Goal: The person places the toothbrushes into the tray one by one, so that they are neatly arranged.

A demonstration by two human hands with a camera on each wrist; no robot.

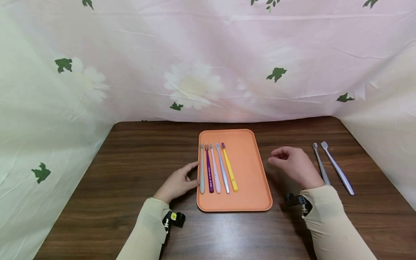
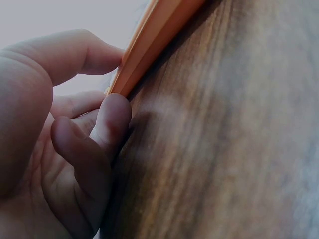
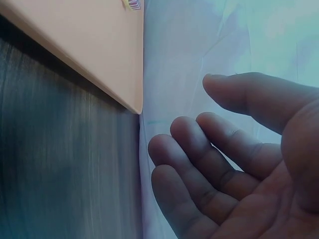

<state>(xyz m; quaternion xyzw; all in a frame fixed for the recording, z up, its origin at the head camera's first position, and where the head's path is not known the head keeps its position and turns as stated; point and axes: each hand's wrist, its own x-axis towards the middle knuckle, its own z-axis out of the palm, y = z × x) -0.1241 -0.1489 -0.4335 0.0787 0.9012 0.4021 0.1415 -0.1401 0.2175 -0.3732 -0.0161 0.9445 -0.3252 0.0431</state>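
Observation:
An orange tray (image 1: 250, 173) lies on the table with a row of toothbrushes on its left half. From left to right they are a grey-green toothbrush (image 1: 202, 173), a purple one (image 1: 209, 173), a pale pink one (image 1: 215, 173), a light blue one (image 1: 222, 169) and a yellow one (image 1: 230, 169). My left hand (image 1: 177, 184) touches the tray's left edge with thumb and fingertips. In the left wrist view, the thumb (image 2: 75, 57) meets the orange rim. Right of the tray, my right hand (image 1: 295, 164) hovers with loosely bent fingers and holds nothing.
Beyond my right hand, a grey toothbrush (image 1: 321, 164) and a lavender-blue toothbrush (image 1: 338, 171) lie side by side on the dark wooden table (image 1: 146, 155). A pale floral cloth (image 1: 136, 65) encloses the table's back and sides.

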